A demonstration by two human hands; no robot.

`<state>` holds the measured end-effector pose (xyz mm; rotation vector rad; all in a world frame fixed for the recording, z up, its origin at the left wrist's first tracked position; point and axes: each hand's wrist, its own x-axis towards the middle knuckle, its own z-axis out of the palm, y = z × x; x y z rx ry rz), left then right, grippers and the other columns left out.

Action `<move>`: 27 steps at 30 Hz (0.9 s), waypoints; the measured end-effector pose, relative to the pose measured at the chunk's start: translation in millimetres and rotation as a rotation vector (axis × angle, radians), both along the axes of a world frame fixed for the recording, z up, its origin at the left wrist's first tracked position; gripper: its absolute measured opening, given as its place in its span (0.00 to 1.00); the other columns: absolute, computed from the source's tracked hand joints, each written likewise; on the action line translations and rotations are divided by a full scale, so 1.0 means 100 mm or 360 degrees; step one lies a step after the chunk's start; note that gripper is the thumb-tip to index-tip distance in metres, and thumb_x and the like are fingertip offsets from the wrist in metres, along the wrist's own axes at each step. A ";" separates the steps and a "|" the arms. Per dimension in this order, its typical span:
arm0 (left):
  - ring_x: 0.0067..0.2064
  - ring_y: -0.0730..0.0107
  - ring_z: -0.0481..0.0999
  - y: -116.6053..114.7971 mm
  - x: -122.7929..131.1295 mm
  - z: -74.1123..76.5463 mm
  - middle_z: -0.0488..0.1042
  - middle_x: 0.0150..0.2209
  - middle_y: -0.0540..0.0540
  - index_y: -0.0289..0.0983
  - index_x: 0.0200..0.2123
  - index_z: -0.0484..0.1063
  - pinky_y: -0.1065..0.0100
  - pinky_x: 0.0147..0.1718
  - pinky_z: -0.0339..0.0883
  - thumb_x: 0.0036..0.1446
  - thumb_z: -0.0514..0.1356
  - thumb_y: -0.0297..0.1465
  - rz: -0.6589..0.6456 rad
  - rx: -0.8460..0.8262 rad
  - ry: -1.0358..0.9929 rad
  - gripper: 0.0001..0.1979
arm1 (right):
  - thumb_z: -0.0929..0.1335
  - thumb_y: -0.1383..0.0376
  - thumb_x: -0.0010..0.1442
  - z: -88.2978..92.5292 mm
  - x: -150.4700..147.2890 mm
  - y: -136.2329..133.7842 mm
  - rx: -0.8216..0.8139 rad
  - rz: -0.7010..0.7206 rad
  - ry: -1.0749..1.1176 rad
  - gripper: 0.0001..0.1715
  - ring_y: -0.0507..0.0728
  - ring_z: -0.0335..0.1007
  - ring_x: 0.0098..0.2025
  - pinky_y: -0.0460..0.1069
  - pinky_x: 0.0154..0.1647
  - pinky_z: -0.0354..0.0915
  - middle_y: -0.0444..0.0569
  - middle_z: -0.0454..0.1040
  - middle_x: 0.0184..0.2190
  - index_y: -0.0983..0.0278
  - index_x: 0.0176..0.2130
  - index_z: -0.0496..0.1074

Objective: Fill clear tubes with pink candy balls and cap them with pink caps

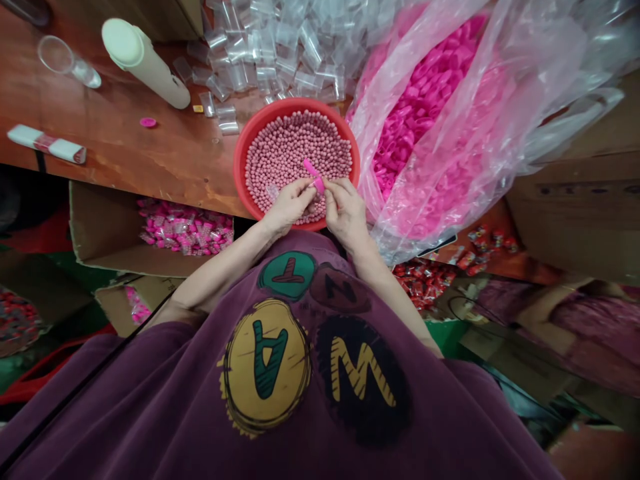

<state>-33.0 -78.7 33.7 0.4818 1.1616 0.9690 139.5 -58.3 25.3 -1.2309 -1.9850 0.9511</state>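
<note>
Over a red bowl (240, 157) of small pink beads (285, 143), both hands meet at a bright pink plastic piece (311, 168). A narrow strip of it sticks up from between the fingertips; the rest is partly hidden by them. My left hand (290, 205) pinches it from the left, thumb and fingers together. From the other side my right hand (347, 212) is closed on it too, thumb against the bent fingers. A small clear piece (273, 192) lies on the beads beside my left hand.
Behind the bowl, clear plastic tubes (285, 57) are heaped. A plastic bag (395, 93) of bright pink parts (425, 93) stands at the right. A pale bottle (155, 73) stands on the wooden table (165, 157). Below its edge, a cardboard box (103, 233) holds pink packed pieces (185, 227).
</note>
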 end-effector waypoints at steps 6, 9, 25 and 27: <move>0.26 0.77 0.70 -0.04 -0.18 0.07 0.75 0.29 0.50 0.36 0.39 0.81 0.72 0.26 0.60 0.57 0.78 0.46 -0.0363 0.0132 -0.0144 0.21 | 0.66 0.29 0.70 -0.05 -0.05 0.21 -0.0691 -0.0124 0.0467 0.38 0.57 0.79 0.39 0.55 0.46 0.81 0.47 0.81 0.35 0.56 0.44 0.85; 0.25 0.77 0.71 -0.03 -0.19 0.09 0.76 0.28 0.49 0.34 0.35 0.81 0.72 0.26 0.61 0.53 0.80 0.44 -0.0455 0.0110 -0.0249 0.20 | 0.68 0.28 0.67 -0.11 -0.14 0.29 -0.0883 -0.0109 0.0587 0.39 0.57 0.79 0.39 0.54 0.42 0.81 0.48 0.82 0.37 0.56 0.47 0.84; 0.37 0.65 0.81 -0.01 -0.03 -0.06 0.79 0.31 0.47 0.37 0.37 0.79 0.65 0.39 0.77 0.68 0.70 0.39 -0.0062 -0.0225 -0.0473 0.12 | 0.79 0.45 0.63 -0.23 0.11 0.09 0.0077 0.0319 -0.0163 0.53 0.77 0.63 0.77 0.78 0.81 0.59 0.62 0.68 0.72 0.59 0.75 0.61; 0.42 0.62 0.83 -0.03 -0.03 -0.09 0.81 0.35 0.45 0.37 0.40 0.80 0.62 0.45 0.78 0.68 0.70 0.42 -0.0113 -0.0148 -0.0413 0.13 | 0.79 0.51 0.63 -0.25 0.13 0.09 0.0072 0.0300 -0.0160 0.52 0.77 0.63 0.78 0.77 0.82 0.60 0.62 0.68 0.72 0.60 0.76 0.60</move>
